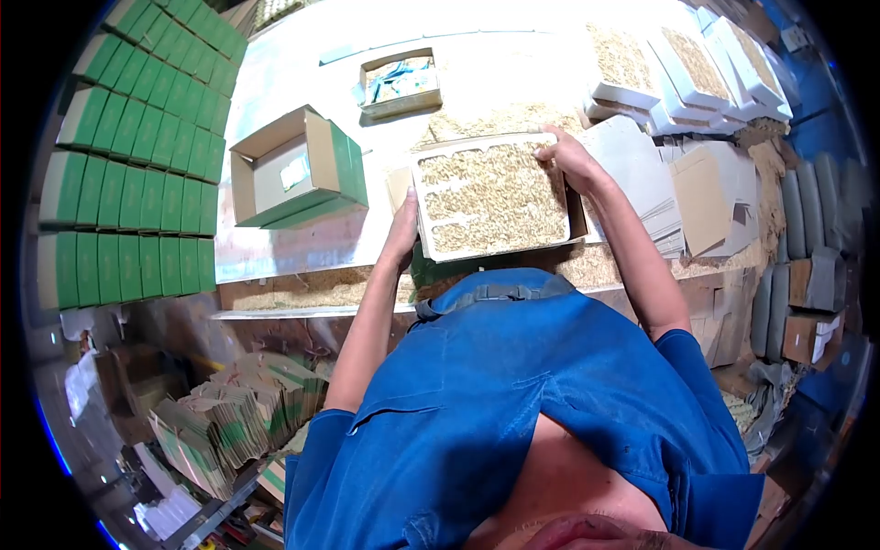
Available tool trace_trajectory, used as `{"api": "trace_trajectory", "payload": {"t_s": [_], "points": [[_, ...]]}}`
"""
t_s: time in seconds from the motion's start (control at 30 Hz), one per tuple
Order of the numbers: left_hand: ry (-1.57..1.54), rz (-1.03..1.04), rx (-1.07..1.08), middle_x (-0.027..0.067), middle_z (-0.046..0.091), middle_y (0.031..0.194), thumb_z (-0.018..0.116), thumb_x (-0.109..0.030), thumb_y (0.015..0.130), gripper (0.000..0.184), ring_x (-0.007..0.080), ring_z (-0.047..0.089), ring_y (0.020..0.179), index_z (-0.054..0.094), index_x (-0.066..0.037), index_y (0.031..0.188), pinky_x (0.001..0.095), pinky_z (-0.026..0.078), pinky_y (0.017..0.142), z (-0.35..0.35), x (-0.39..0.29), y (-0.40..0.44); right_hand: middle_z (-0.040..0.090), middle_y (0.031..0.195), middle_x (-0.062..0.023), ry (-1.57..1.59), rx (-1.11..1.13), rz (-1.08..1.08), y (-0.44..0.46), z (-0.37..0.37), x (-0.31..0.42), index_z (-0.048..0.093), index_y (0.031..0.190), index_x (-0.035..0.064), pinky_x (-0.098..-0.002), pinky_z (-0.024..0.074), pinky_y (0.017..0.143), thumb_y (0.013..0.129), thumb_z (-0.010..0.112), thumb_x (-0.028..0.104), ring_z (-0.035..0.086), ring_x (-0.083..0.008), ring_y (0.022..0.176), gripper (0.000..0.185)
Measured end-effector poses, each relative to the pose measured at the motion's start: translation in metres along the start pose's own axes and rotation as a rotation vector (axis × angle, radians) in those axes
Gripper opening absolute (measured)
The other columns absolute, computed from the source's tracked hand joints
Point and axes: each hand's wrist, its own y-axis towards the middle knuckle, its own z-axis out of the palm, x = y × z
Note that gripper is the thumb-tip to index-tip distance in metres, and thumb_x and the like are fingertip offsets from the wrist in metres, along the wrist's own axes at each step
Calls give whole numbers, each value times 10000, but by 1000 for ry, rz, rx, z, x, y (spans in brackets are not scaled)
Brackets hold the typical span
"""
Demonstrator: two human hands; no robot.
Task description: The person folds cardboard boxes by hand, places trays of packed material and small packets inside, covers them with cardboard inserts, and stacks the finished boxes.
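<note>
A white tray (495, 197) filled with small tan, grain-like pieces is between my two hands, just in front of my waist. My left hand (403, 226) grips its left side, thumb up along the edge and the other fingers hidden. At the far right corner, my right hand (570, 158) curls its fingers over the rim. Brown cardboard shows beneath and right of the tray; how the two fit together is hidden. To the left stands an open green-sided carton (344, 174) with a small pale packet (294, 172) inside.
Stacked green boxes (137, 183) line the left. A smaller carton (400, 84) holding blue strips stands further back. More filled white trays (694, 64) sit at the back right, near flat cardboard sheets (701, 197). Folded cartons (243, 408) lie below the table's left edge.
</note>
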Motion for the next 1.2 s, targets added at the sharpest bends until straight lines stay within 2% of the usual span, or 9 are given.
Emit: {"api": "trace_trajectory", "payload": {"t_s": [0.1,0.17,0.3,0.6,0.73,0.8,0.93,1.07,1.2], "points": [[289,235,-125,221,409,1469,429,-485,997,684,327,412,1344,330,-6,1475,386,337,1106,10,-22,2,507,1333,-171,-87,-41,22,-5,-4,-7,421,1399,-11,-361,375,1037,855,564,8,494,-246,1191,563],[821,508,-314,257,330,1504,590,-318,924,702,397,368,1370,287,-65,1505,430,319,1124,28,-58,-7,631,1129,-219,-342,-156,-157,-3,-5,-16,408,1411,-20,-356,485,920,851,642,111,628,-254,999,621],[1241,694,-182,198,412,1458,624,-209,893,511,369,359,1377,498,-17,1350,470,281,1139,52,-84,-4,583,1182,-330,-670,-321,-210,-11,5,-16,466,1330,-42,-433,457,1006,864,657,198,597,-391,1117,558],[1496,613,-80,218,350,1497,585,-292,926,622,348,301,1413,394,62,1401,473,240,1164,73,-72,5,640,945,-289,-1112,-271,-214,-6,23,-25,543,1163,-51,-439,552,803,853,544,29,667,-393,872,319],[1558,537,28,219,368,1478,561,-308,934,634,369,347,1369,374,80,1399,469,276,1143,75,-61,10,578,1073,-316,-1167,-257,-277,-10,31,-18,584,1074,-65,-447,571,748,818,533,-5,670,-397,789,268],[1527,334,181,214,424,1404,561,-315,930,626,368,423,1275,384,78,1384,479,331,1102,74,-52,11,507,1273,-292,-1276,-165,-362,-28,38,-17,636,1077,-21,-458,506,923,758,579,-55,572,-390,1118,326],[1490,397,137,229,434,1398,594,-317,914,641,369,442,1272,382,44,1400,471,344,1096,90,-47,6,556,1272,-161,-837,-315,-834,-52,27,3,663,1046,16,-430,434,1026,760,684,18,513,-340,1213,287],[1546,497,154,217,438,1446,625,-304,914,574,376,460,1300,462,-62,1409,421,379,1087,94,-69,9,499,1368,-176,-1052,-679,-468,-26,-53,-35,608,1196,57,-434,363,1110,773,743,116,425,-325,1322,448],[893,449,139,148,670,1189,650,-144,898,298,271,646,1100,673,-59,1183,341,500,957,95,-127,17,238,1555,-151,-1219,-660,173,-6,-117,-124,307,1485,131,-613,224,1122,725,794,205,215,-372,1434,907]]}}
